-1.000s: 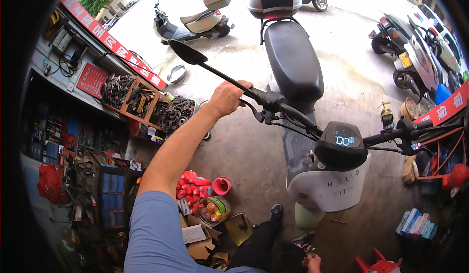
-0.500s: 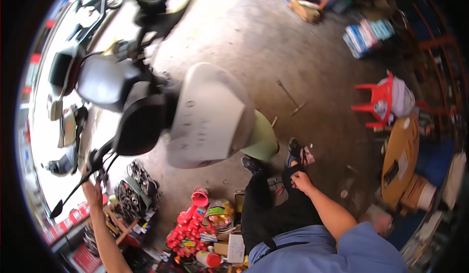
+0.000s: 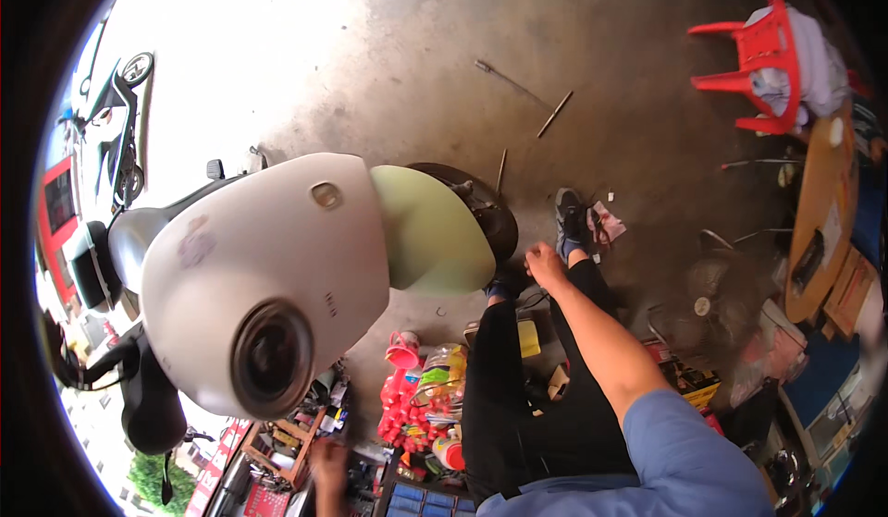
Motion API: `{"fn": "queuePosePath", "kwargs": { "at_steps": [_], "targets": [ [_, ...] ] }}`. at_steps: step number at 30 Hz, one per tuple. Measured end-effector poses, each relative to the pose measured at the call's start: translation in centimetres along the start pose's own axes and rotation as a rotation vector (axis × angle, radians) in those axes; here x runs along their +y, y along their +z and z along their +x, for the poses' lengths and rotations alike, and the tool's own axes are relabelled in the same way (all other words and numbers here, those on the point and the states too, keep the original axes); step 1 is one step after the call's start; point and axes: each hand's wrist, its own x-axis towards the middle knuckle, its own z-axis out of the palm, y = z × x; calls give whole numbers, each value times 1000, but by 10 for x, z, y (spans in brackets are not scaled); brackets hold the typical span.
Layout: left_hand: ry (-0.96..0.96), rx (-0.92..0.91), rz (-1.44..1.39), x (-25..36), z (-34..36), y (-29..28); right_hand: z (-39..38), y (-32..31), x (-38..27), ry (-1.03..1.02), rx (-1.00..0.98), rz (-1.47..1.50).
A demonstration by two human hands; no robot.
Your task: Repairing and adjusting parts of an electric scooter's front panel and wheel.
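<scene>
One white scooter (image 3: 277,212) stands left of the person's legs (image 3: 504,406), green fender (image 3: 435,240) and front wheel (image 3: 505,226) toward them. Changed: left hand (image 3: 328,466), on the handlebar (image 3: 116,357) earlier, now off it; neither hand seen steadying the scooter. Left grip blurred, unreadable; right hand (image 3: 546,265) curled near the wheel, contents unclear.

White glare upper left, dim right, blurred left grip (image 3: 328,464), bent edges

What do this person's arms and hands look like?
A short blue cloth sleeve leaves the right forearm and right hand bare, with no glove or wristwear visible. The left hand looks ungloved too, though blurred; no sleeve shows there.
</scene>
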Motion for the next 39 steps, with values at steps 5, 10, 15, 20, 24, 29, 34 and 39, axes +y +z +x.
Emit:
{"fn": "queuePosePath", "kwargs": {
  "at_steps": [5, 10, 15, 20, 24, 29, 34, 39],
  "targets": [
    [10, -581, -303, 317, -3, 141, 86, 39, 9, -118, 88, -21],
    [15, -574, -587, 416, 28, 195, 146, 69, 6, -288, 174, -13],
    [-249, -334, -613, 376, 45, 212, 170, 81, 3, -237, 27, -130],
    [-320, -216, -577, 330, 54, 208, 174, 85, 16, -279, 56, -140],
    [-390, -202, -526, 310, 52, 213, 183, 83, 30, -357, 31, -214],
    [-398, -203, -440, 279, 46, 213, 165, 89, 12, -397, 54, -98],
    [-430, -223, -438, 279, 49, 215, 176, 82, 19, -347, -1, -171],
    [-425, -221, -460, 281, 52, 214, 174, 86, 23, -352, 10, -256]
  ]
}}
